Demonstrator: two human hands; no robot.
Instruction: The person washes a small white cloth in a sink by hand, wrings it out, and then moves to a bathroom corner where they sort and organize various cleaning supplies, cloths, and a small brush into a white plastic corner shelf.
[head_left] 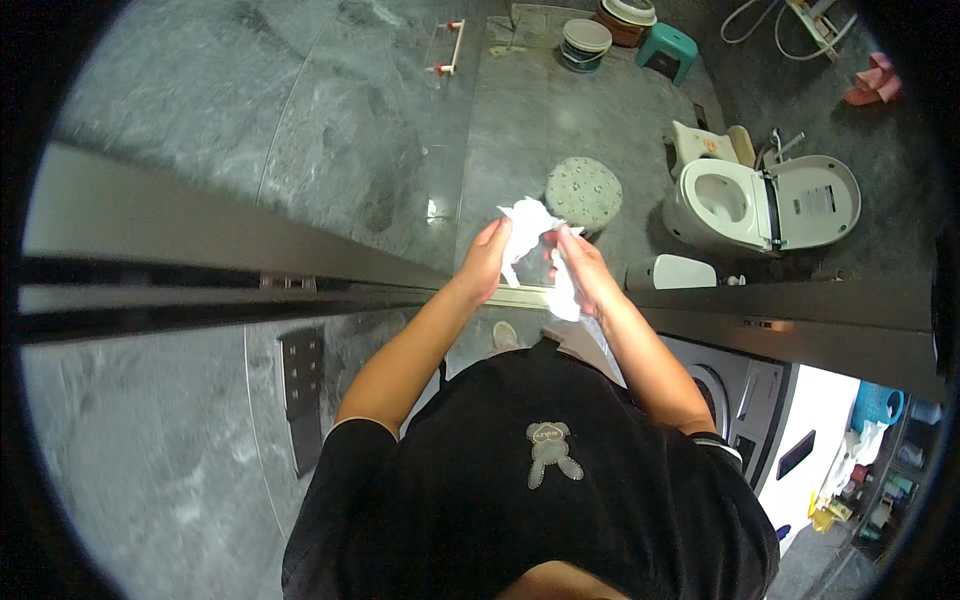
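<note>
A crumpled white sheet (530, 225), thin like tissue or soft cloth, is stretched between my two hands in front of my body. My left hand (484, 262) is closed on its left side, thumb up along the edge and the other fingers mostly hidden. On the other side, my right hand (585, 268) pinches it near the top, and a loose white end hangs below those fingers. Just beyond the sheet stands a round stool with a pale patterned cover (584, 192).
A doorway threshold (520, 297) runs below my hands. Ahead right are a toilet (722, 200) with its lid raised, a lidded bucket (585, 44) and a green stool (667, 52). Near my right side are a washing machine (745, 395) and a white counter with a phone (797, 455).
</note>
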